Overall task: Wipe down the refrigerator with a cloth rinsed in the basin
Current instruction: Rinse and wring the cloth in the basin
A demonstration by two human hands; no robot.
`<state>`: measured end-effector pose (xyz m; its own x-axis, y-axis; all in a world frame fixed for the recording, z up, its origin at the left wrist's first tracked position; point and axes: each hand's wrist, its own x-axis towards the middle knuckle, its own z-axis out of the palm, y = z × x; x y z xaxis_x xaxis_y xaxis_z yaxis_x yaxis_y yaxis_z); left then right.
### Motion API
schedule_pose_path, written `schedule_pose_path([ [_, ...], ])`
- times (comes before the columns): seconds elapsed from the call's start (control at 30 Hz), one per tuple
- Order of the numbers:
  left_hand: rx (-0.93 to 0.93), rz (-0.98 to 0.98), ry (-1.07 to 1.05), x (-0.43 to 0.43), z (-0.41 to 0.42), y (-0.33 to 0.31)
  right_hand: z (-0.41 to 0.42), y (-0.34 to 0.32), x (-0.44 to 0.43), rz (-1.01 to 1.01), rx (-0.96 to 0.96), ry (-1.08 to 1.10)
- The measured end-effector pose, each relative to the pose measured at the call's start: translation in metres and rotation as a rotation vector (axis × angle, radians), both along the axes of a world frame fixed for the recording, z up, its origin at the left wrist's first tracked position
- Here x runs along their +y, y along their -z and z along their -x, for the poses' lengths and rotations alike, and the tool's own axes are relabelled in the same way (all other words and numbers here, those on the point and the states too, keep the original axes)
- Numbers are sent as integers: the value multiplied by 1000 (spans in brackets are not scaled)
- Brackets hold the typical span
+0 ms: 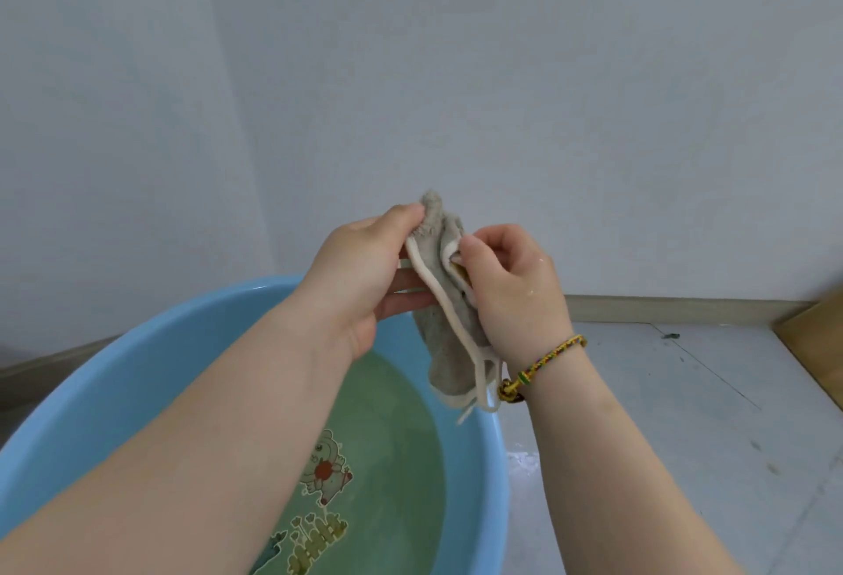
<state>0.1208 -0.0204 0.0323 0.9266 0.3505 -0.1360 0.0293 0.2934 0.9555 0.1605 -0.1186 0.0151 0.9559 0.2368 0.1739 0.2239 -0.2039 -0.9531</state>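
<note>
A grey cloth (449,328) with a white hem hangs bunched between both hands, above the far right rim of the basin. My left hand (365,268) pinches its upper edge with thumb and fingers. My right hand (511,296), wet and with a braided bracelet at the wrist, grips the cloth's right side. The blue plastic basin (114,392) stands on the floor below, holding cloudy greenish water over a cartoon print on its bottom. No refrigerator is in view.
A plain white wall (502,95) rises right behind the basin, with a beige skirting board (675,309) along its foot. Grey floor tiles (684,437) lie to the right. A brown cardboard-like edge (816,328) juts in at the far right.
</note>
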Motion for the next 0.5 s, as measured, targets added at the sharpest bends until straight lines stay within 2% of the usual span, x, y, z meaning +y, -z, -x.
schedule_pose_path([
  [0.1, -48, -3, 39, 2, -1, -1, 2, -4, -2, -22, 41, -84],
  [0.23, -68, 13, 115, 5, 0, -2, -2, -6, -3, 26, -34, -20],
  [0.4, -54, 22, 66, 26, 4, -5, -22, -5, -19, -242, 297, 4],
  [0.5, 13, -164, 40, 34, 5, -4, -33, -11, -32, -274, 377, 82],
])
